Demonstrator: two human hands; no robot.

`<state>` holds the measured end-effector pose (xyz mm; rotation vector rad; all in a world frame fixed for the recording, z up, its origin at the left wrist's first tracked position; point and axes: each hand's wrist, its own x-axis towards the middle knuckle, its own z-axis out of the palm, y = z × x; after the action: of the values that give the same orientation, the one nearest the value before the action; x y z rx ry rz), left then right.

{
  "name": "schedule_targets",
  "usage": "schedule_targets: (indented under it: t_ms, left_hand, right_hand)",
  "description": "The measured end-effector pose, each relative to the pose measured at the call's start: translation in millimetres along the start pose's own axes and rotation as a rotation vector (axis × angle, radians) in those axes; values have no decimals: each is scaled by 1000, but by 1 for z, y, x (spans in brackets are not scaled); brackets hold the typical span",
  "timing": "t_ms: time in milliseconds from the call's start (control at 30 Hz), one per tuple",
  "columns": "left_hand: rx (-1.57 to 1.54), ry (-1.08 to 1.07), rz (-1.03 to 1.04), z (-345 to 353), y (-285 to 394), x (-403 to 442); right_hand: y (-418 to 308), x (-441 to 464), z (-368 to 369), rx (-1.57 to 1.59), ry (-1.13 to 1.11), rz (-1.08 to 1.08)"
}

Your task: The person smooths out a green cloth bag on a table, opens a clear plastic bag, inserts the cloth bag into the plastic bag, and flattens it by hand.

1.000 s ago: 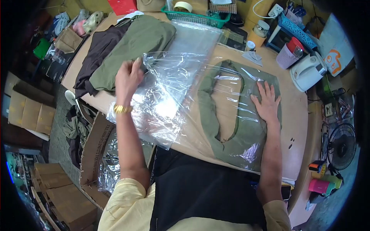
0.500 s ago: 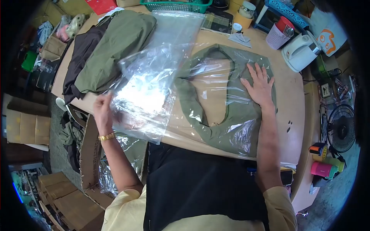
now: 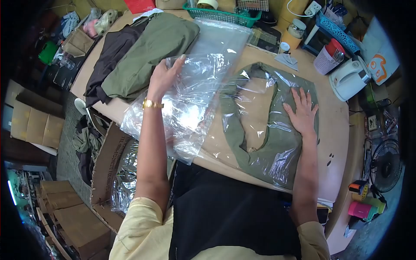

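Observation:
My left hand [image 3: 165, 77], with a gold bracelet at the wrist, pinches the upper edge of a clear plastic bag [image 3: 190, 117]. My right hand [image 3: 303, 113] lies flat, fingers spread, on a folded green garment [image 3: 284, 130] that is covered by clear plastic. The garment curves around an opening where brown table surface shows through. Left of the bag, a second green garment [image 3: 151, 52] rests over a dark garment [image 3: 115, 58]. More clear plastic [image 3: 221, 39] lies flat behind my left hand.
Along the back stand a green basket [image 3: 225, 16], a jar [image 3: 296, 29], a utensil cup [image 3: 328, 60] and a white kettle [image 3: 349, 78]. An open cardboard box [image 3: 105, 167] sits below the table's left front edge. A fan [image 3: 385, 167] is at the right.
My left hand has moved from the lower left up and to the right, along the plastic bag. My right hand stays flat on the covered garment. The camera view has shifted slightly.

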<state>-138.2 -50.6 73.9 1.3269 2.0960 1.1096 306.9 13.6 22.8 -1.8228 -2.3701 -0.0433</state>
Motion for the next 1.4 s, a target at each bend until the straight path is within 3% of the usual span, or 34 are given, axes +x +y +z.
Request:
schedule_targets:
  t_ms: [33, 100, 167, 233, 300, 367, 433, 500, 533, 633, 667, 767, 833, 867, 967, 1067, 1167, 1233, 1300, 1333, 1400]
  left_hand:
    - [-332, 0, 63, 6, -4, 10]
    - [-418, -49, 32, -6, -12, 26]
    - [-477, 176, 20, -19, 0, 27]
    - [-435, 320, 80, -23, 0, 24]
    - [-391, 317, 69, -40, -4, 14]
    - [-11, 84, -110, -53, 9, -21]
    - [328, 99, 54, -31, -12, -47]
    - [438, -51, 140, -16, -21, -63]
    - [318, -152, 92, -16, -32, -62]
    - [-133, -141, -82, -30, -42, -65]
    - [-62, -119, -4, -30, -42, -65]
    - [27, -172, -104, -32, -34, -68]
    - [74, -162, -56, -30, -33, -65]
    - [133, -136, -6, -27, -37, -63]
    - [169, -106, 26, -23, -38, -69]
    - [128, -134, -2, -19, -35, -70]
    - [39, -137, 27, -13, -45, -69]
    - [52, -129, 8, -15, -42, -74]
    - [53, -115, 7, -14, -38, -73]
    - [70, -98, 10, -15, -42, -72]
    - [121, -70, 63, -20, -49, -72]
  right_hand:
    - [1, -1, 1, 0, 2, 0]
    - [3, 0, 2, 10, 9, -5]
    - [-3, -1, -1, 26, 15, -34]
    - [-6, -2, -2, 36, 17, -61]
    - [-6, -1, -1, 22, 20, -42]
    - [-5, -1, -1, 11, 37, -33]
    - [-5, 0, 2, -5, 50, -40]
    - [-5, 0, 1, 6, 46, -31]
    - [-5, 0, 1, 13, 47, -33]
    - [-3, 2, 4, 42, 36, -10]
    - [1, 7, 7, 39, 32, -2]
    - [2, 7, -2, 119, -18, -4]
    - [-8, -5, -23, 244, -49, -53]
    - [-25, -26, -43, 208, 107, -205]
    - [-82, -102, -82, 363, 8, -457]
    - [-112, -149, -57, 407, -77, -569]
    - [-107, -152, -22, 620, 1, -508]
    - [-106, -156, -25, 600, 2, -498]
    - [-101, -151, -43, 500, -210, -522]
    - [-97, -149, -54, 488, -199, -519]
    - [-91, -154, -71, 148, 2, -314]
